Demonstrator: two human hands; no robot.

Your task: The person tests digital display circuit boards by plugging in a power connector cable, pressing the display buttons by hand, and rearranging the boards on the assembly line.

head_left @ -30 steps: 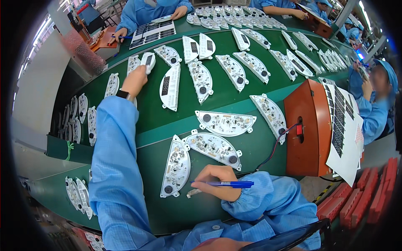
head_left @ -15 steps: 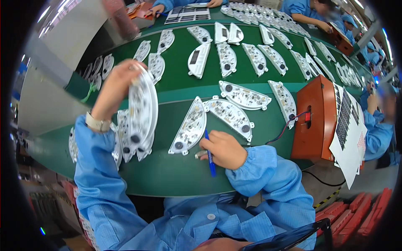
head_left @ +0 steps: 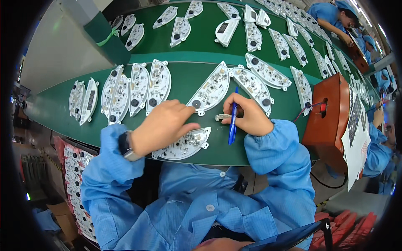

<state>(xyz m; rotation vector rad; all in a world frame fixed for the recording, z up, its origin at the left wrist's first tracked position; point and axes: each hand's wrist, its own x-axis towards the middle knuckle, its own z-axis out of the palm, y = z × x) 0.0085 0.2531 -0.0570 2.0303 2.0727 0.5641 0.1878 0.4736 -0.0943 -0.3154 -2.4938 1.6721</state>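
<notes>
My left hand is open, thumb apart from the fingers, over a white half-moon circuit-board unit near the table's front edge. The hand covers part of that unit; whether it touches it I cannot tell. Its fingertips come close to a second unit, which lies tilted farther back with a round black part at its lower end. My right hand is closed around a blue pen held upright. A small pale crumpled piece sticks out at its fingertips.
More half-moon units stand in a row at the left; others lie behind my right hand. A brown box with wires and printed sheets stands at the right. Beyond runs a green line bearing several units, with co-workers alongside.
My left hand has let go of the unit it held raised and come down toward the front edge, where a unit now lies. The right hand keeps the pen. The view has shifted.
</notes>
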